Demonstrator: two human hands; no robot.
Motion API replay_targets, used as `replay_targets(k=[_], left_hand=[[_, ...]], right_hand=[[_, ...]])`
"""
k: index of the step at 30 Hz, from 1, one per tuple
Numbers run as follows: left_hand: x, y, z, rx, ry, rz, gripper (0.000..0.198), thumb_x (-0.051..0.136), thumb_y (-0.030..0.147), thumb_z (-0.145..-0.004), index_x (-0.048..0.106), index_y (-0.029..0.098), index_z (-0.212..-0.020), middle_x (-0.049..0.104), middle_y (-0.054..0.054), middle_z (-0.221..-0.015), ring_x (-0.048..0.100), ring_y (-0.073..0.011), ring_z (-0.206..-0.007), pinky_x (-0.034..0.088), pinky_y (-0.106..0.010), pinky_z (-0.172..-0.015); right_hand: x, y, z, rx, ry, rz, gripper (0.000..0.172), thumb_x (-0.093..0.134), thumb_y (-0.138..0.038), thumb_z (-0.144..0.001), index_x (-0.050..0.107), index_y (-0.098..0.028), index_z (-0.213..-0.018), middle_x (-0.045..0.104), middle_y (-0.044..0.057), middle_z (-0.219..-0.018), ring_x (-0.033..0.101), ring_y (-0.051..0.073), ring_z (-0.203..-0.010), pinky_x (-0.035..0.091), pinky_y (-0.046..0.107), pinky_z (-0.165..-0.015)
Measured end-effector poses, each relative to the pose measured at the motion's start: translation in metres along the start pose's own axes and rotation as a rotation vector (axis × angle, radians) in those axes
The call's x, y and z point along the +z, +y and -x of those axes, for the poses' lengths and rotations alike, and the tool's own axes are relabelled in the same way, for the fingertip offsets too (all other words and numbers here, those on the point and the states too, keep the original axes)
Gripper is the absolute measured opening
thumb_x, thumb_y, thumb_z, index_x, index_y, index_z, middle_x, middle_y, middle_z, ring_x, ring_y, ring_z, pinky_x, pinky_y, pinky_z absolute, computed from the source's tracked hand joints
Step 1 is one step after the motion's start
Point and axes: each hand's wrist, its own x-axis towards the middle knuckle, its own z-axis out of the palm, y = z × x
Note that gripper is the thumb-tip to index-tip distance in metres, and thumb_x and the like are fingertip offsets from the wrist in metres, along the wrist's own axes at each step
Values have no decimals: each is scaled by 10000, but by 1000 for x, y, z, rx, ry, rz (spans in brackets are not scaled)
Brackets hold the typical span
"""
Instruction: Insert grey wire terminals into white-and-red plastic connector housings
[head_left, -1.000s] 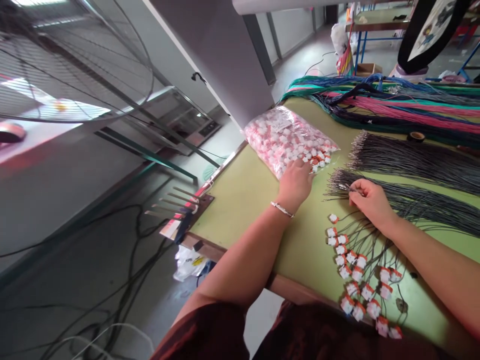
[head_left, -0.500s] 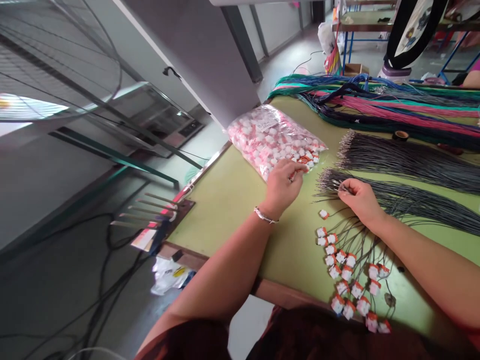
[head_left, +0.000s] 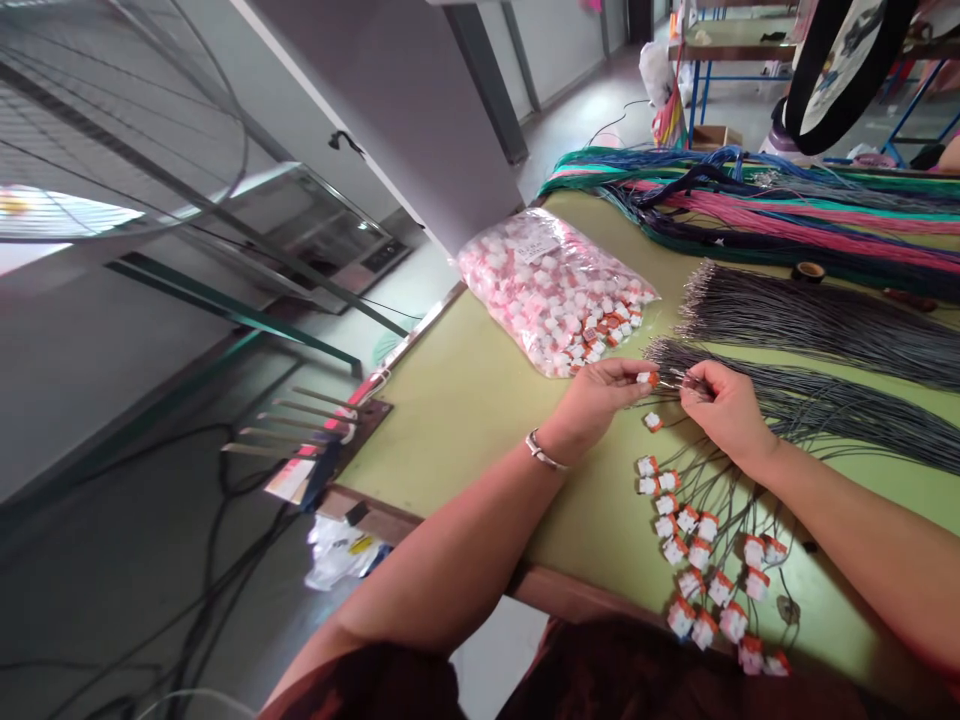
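Between the fingertips of my left hand (head_left: 604,392) is a small white and orange connector (head_left: 646,379). Close by on its right, my right hand (head_left: 721,402) is closed around the ends of a few dark wires (head_left: 686,379), whose metal tips point toward the connector. I see a narrow gap between the connector and the tips. Below the hands lie several white and orange connectors (head_left: 688,520) with dark wires attached. Behind my left hand is a clear plastic bag (head_left: 551,285) full of similar connectors.
Two bundles of dark wires (head_left: 817,320) with bare metal ends lie to the right, a roll of tape (head_left: 808,271) beside them. Coloured wire bundles (head_left: 787,210) stretch along the far side. A pronged metal rack (head_left: 356,435) sits at the table's left edge. A column (head_left: 420,120) stands behind.
My left hand has moved from the bag's opening rightward to the wire tips, now with a connector in its fingers. My right hand has stayed nearly in place, holding the wires.
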Motion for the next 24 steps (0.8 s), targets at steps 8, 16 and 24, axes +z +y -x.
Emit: replay_targets(k=[8, 16, 24], left_hand=[[4, 4, 4, -56, -91, 121, 275, 834, 261, -582, 746, 172, -827, 716, -47, -794, 639, -130, -721, 530, -283, -739], [1, 2, 2, -72, -83, 86, 288, 828, 284, -597, 736, 174, -846, 692, -21, -735, 608, -99, -654, 502, -247, -665], [6, -2, 3, 27, 33, -36, 294, 839, 290, -570, 678, 131, -757, 691, -25, -714, 616, -109, -635, 518, -260, -656]], right_hand=[[1, 6, 1, -32, 13, 168, 50, 511, -235, -614, 514, -193, -641, 484, -38, -545, 389, 94, -508, 317, 228, -502], [0, 5, 2, -71, 12, 298, 50, 507, -229, -630, 516, -204, -673, 531, -21, -563, 432, 110, -508, 353, 237, -529], [1, 2, 4, -90, 19, 266, 62, 502, -245, -650, 532, -196, -672, 516, -21, -546, 420, 105, -491, 347, 236, -512]])
